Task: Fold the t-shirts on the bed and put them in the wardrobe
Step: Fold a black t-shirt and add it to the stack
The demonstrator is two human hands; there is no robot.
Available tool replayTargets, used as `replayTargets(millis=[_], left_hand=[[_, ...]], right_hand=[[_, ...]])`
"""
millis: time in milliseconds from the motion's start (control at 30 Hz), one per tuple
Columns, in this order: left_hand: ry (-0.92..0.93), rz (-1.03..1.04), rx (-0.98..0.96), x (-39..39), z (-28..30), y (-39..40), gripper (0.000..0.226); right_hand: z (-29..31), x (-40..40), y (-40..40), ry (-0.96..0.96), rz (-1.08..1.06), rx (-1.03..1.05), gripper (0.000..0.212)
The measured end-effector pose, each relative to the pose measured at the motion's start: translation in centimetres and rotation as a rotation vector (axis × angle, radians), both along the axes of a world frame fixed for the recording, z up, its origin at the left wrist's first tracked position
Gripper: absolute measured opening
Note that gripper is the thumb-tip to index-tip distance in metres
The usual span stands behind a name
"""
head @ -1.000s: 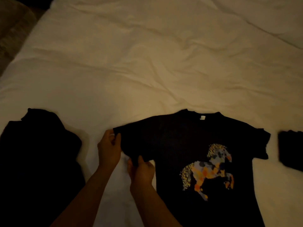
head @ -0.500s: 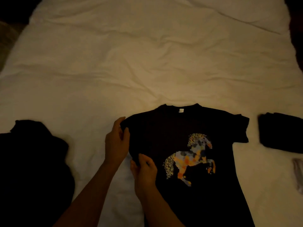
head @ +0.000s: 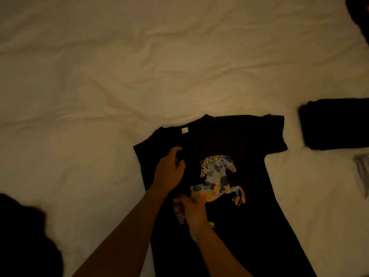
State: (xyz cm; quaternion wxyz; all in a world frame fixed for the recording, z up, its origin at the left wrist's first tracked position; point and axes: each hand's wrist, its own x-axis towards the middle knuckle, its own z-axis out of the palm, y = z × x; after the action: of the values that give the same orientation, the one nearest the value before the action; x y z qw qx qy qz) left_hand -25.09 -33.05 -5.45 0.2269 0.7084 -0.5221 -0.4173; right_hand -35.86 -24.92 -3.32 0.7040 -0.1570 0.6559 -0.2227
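A black t-shirt (head: pixel 249 140) with a horse print in grey and orange lies face up on the white bed sheet (head: pixel 119 66). Its left sleeve is folded inward over the chest. My left hand (head: pixel 169 172) pinches the folded sleeve near the shoulder. My right hand (head: pixel 193 210) grips the lower edge of that same fold, covering part of the print. The right sleeve still lies spread out flat.
A folded black garment (head: pixel 335 124) sits at the right edge of the bed, with a pale striped item (head: pixel 362 172) below it. A dark crumpled garment (head: pixel 24 240) lies at the lower left. The sheet is wrinkled.
Both hands have carried the left sleeve from the shirt's outer edge inward onto the chest. The view has shifted left, so the shirt and folded garment sit further right.
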Motion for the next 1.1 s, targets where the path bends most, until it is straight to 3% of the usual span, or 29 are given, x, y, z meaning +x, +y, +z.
replayTargets(millis=[133,400,567,800,1000,1100], left_hand=[[-0.030,-0.205,0.161,-0.2,-1.9,-1.5,0.055],[-0.142,-0.325,0.036,1.3,-2.6,-2.2,0.055],[-0.205,-0.175,0.113,2.5,-3.2,-1.8,0.049],[-0.287,-0.058,0.120,5.2,-3.5,0.1,0.063],[-0.422,-0.051,0.305,4.4,-2.8,-0.6,0.094],[-0.435,0.090,0.408,3.5,-2.6,-1.3,0.096]], right_hand=[[-3.3,-2.0,-1.3,0.008,0.048,0.156,0.021],[-5.4,-1.0,-1.7,0.170,0.057,0.153,0.016],[-6.6,-1.0,-0.5,0.454,0.203,0.004,0.032],[-5.3,-1.6,-0.9,0.341,0.065,-0.025,0.028],[-5.3,-1.6,-0.6,0.338,-0.057,-0.097,0.017],[-5.6,-2.1,0.0,0.340,-0.078,-0.125,0.014]])
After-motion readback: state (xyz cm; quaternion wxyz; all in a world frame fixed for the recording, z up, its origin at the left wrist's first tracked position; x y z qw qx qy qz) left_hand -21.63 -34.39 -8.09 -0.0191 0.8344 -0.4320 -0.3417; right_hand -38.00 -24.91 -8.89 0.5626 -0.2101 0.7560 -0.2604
